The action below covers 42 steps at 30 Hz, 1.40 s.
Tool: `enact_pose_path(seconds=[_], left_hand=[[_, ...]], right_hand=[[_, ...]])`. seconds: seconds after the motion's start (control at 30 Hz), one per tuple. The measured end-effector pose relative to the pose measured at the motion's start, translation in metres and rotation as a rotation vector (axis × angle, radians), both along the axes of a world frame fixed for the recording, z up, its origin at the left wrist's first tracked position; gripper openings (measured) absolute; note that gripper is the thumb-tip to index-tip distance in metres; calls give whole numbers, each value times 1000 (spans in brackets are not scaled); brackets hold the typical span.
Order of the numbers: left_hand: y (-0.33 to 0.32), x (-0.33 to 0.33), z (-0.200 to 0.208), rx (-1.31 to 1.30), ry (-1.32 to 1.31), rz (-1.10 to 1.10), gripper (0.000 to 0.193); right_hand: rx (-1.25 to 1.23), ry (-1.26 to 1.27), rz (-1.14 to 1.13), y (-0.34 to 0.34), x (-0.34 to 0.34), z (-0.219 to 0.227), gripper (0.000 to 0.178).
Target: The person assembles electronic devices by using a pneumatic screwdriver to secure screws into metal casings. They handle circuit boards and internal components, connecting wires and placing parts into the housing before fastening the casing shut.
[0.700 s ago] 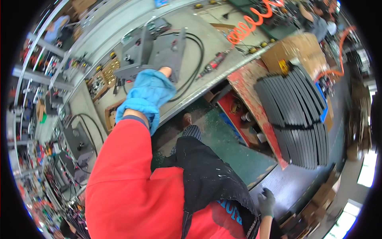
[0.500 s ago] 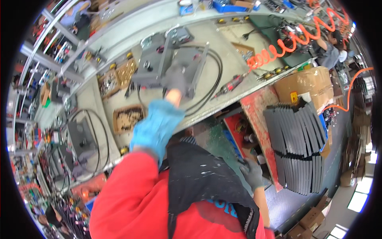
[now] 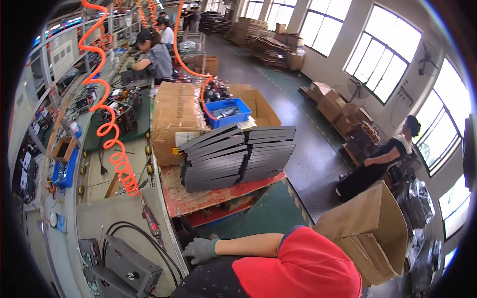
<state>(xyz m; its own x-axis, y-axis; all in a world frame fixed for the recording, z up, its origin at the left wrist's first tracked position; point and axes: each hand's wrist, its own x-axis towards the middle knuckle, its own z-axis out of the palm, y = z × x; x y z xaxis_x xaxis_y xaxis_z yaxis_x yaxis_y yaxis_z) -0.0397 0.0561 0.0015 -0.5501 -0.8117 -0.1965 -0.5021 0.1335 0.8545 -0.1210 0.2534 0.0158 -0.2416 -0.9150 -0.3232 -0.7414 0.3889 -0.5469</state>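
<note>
Gray-gloved right hand (image 3: 200, 250) beside bench (image 3: 90, 214), loosely curled, can't tell if gripping anything, near black cable (image 3: 172, 260), red power screwdriver (image 3: 151, 222)

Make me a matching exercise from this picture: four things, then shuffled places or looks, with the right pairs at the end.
1. Right hand
2. Power screwdriver
3. Grey panels
4. Blue bin

A. Stacked on the red-topped table
B. Shiny parts inside
C. Wearing a grey glove
D. At the end of the orange coiled hose

Pairs: 1-C, 2-D, 3-A, 4-B
</note>
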Motion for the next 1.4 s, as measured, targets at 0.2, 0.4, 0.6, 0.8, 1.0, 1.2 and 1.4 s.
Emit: enact_pose_path(seconds=[0.2,0.4,0.6,0.8,1.0,1.2,1.4], left_hand=[[18,-22,1,25,2,-221,44],[36,-32,-5,40,-26,-339,42],[48,-32,-15,71,-63,-391,41],[39,28,-38,206,-112,-268,39],[76,140,-63,-385,-519,-628,37],[208,228,-108,475,-97,358,32],[300,203,-77,645,145,964,30]], right_hand=[[26,68,-64,7,0,6,42],[42,38,-90,21,-1,0,41],[20,-45,-183,46,-13,-6,41],[-63,-63,-17,28,-48,-4,42],[-170,-21,160,5,-96,-23,42],[-211,431,345,-68,-130,-48,49],[-467,919,604,-148,-170,-79,50]])
